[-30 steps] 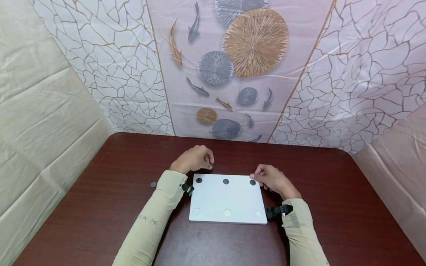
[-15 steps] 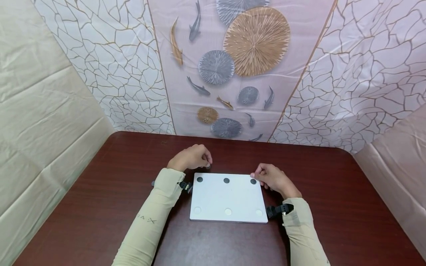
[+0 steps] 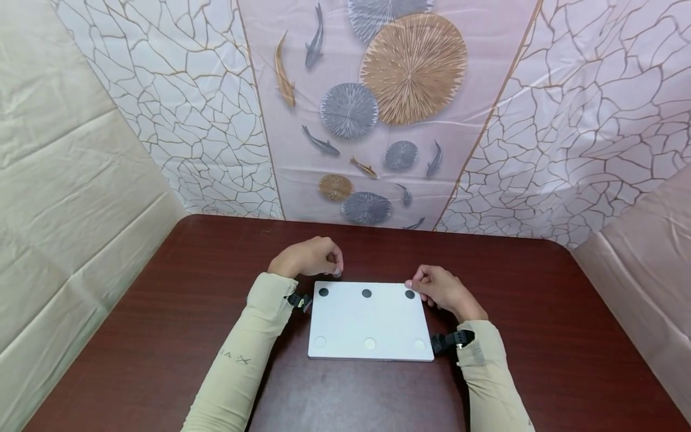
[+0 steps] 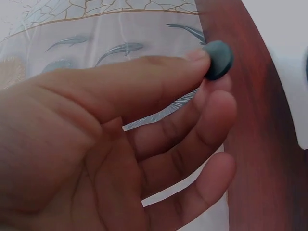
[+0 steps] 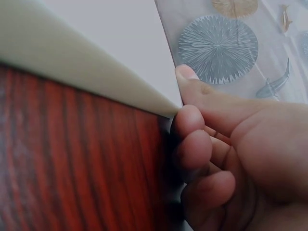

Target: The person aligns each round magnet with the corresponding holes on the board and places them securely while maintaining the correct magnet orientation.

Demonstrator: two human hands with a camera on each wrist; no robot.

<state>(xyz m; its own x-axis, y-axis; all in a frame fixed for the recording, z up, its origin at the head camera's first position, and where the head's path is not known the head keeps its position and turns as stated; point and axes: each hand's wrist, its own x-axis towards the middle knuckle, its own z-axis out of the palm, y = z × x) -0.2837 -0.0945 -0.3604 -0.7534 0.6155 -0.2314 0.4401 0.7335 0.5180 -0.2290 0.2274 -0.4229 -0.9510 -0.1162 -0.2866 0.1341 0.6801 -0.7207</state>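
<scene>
"What's showing from above?"

"Left hand [image 3: 308, 257] just past the far edge of a flat, white, rectangular board [image 3: 369, 321]."

"Left wrist?"

"It's pinching a small, round, dark disc [image 4: 221, 59], perhaps plastic, near the board. Likely light, stiff, slippery; best held by the rim. Smooth, blue-grey face."

"Right wrist?"

"Right hand [image 5: 231, 144] has the board's corner between thumb and finger."

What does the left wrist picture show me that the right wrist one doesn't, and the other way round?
Only the left wrist view: the left hand, pinching a dark round disc.

Only the right wrist view: the right hand, gripping the white board at a corner, and the board's pale side face.

Both: part of the board's top, the reddish-brown table and the patterned backdrop.
</scene>
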